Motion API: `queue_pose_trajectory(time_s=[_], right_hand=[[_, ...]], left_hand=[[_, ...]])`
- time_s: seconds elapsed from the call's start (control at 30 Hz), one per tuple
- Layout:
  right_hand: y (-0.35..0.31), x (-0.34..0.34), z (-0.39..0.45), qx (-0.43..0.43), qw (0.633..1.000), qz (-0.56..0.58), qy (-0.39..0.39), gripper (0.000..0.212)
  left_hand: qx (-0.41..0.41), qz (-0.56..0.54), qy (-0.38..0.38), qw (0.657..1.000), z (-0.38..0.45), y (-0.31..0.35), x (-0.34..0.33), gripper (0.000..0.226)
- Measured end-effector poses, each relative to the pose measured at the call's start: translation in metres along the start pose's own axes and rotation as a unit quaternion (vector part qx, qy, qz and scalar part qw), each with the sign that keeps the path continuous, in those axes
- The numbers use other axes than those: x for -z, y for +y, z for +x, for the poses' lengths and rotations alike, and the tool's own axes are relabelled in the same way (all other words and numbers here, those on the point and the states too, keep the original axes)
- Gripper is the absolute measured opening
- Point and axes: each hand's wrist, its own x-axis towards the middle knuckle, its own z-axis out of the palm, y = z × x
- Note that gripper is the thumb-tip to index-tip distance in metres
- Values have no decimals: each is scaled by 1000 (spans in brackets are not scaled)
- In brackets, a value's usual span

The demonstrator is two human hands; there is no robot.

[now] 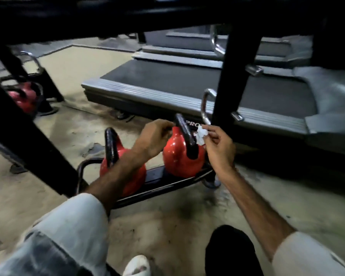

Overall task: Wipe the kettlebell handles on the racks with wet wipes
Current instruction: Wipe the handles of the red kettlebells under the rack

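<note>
Far left, partly behind a black slanted rack post (24, 134): 1 red kettlebell (25, 96) with a dark handle, low near the floor, blurred.

Left of centre: 1 red kettlebell, left (120, 168), seated on a low black rack tray (163, 186); its black handle (111, 144) stands upright and free of both hands.

Left forearm: bare below a pushed-up pale sleeve (72, 226), crossing in front of the left kettlebell and rising toward the centre.

Left hand (153, 138): wrist bent, fingers curled inward, fingertips at the top left end of the next handle. Whether they clasp the handle or only touch it cannot be told.

Centre: 1 red kettlebell, right (179, 156), on the same tray, just beside the first. Its black handle (185, 134) leans up and to the left between the 2 hands.

1 white wet wipe (201, 135), crumpled, touching the right side of that handle.

Right hand (219, 144): thumb and forefinger pinching the wipe, other fingers loosely curled; forearm bare, extended from the lower right.

Right and behind: 1 black upright post (225, 76) with chrome hooks, and grey treadmill decks (187, 80) on the worn floor (167, 226).
</note>
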Motion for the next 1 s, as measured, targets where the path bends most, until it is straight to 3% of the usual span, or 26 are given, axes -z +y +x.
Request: queue_pose_trajectory(time_s=[0.27,0.47,0.67,0.83,1.0], right_hand=[[61,-22,15,7,999,-23,-24,16],[86,-15,-27,-32,999,-5,34,14],[61,-35,28,-40,998,42,1,28],[92,-23,10,-111,993,13,-32,27],[61,-35,28,-40,999,12,6,32]], left_hand=[[-82,107,-102,986,31,-4,-53,36],[-75,75,-60,992,39,-17,-53,39],[-50,48,-50,996,43,-16,-51,49],[-47,24,-42,998,42,-26,-55,50],[-72,42,-41,996,44,-30,-60,52]])
